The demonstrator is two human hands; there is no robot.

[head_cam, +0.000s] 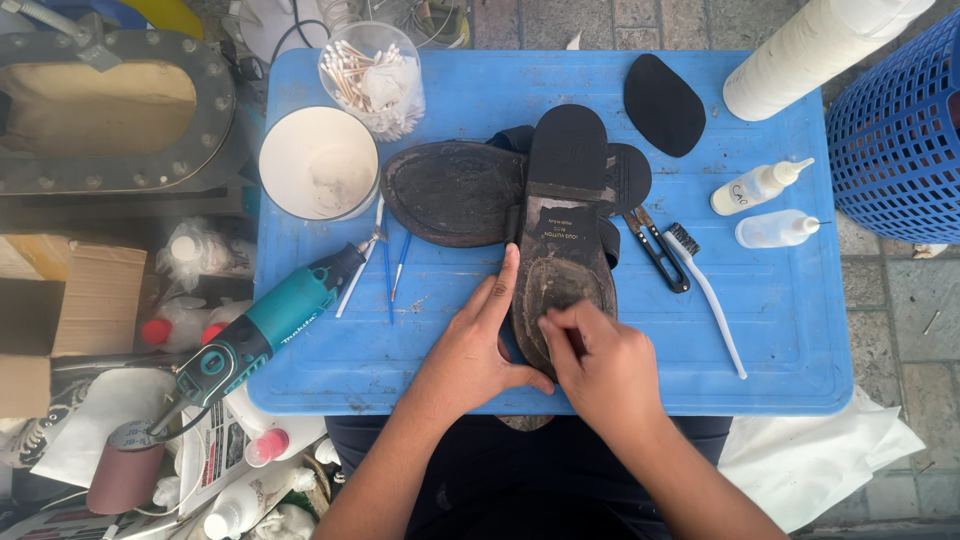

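Blue tabletop [780,330]: my left hand [478,345] steadies the upturned shoe [562,250]; right hand [600,365] fingers pinched on its worn sole could slip and tear it.

I see a black shoe [562,225] with a worn grey-brown sole on the blue surface [780,310], a teal tool [270,325] at left, a white cup [318,163] far left.
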